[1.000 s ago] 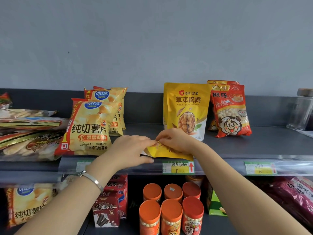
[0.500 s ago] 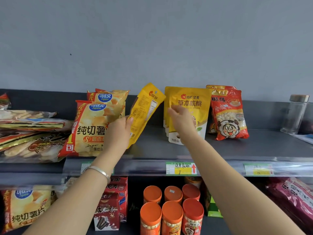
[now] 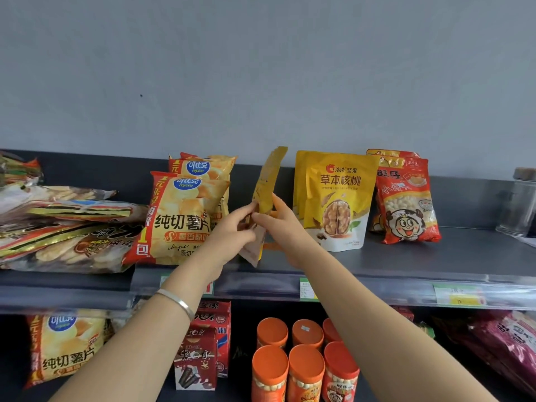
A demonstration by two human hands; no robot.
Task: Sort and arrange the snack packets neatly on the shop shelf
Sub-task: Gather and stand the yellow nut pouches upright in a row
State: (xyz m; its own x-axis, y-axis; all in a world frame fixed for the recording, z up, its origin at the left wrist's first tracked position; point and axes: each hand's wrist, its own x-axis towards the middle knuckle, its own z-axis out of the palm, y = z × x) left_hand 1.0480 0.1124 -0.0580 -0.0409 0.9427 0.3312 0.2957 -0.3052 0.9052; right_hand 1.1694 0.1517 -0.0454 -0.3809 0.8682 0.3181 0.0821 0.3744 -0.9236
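While a grey wall (image 3: 261, 68) fills the upper half of the frame, a dark grey shelf (image 3: 435, 256) is seen running across the middle. At centre left a stack of flat packets (image 3: 58, 227) is laid on it, and just right of the stack yellow chip bags (image 3: 185, 219) are stood upright, one behind another. Right of centre a walnut pouch (image 3: 333, 198) is stood upright facing out, with a red packet (image 3: 406, 198) leaned just beside it on the right. At the right edge a glass jar (image 3: 519, 204) is partly cut off. Between the chip bags and the walnut pouch a yellow pouch (image 3: 266, 181) is held edge-on and tilted, top toward the wall, lower end just above the shelf front; whether it touches the shelf cannot be told. Its lower part is gripped by the left hand (image 3: 229, 236), fingers curled round it. Its right edge is pinched by the right hand (image 3: 284, 227), thumb and fingers closed on it. A silver bracelet (image 3: 177, 303) is worn on the left wrist. Price labels (image 3: 458, 295) are fixed along the shelf front. In the lower frame another chip bag (image 3: 63, 349), red boxes (image 3: 200, 358), orange-lidded canisters (image 3: 304, 364) and a purple bag (image 3: 504, 343) are seen.
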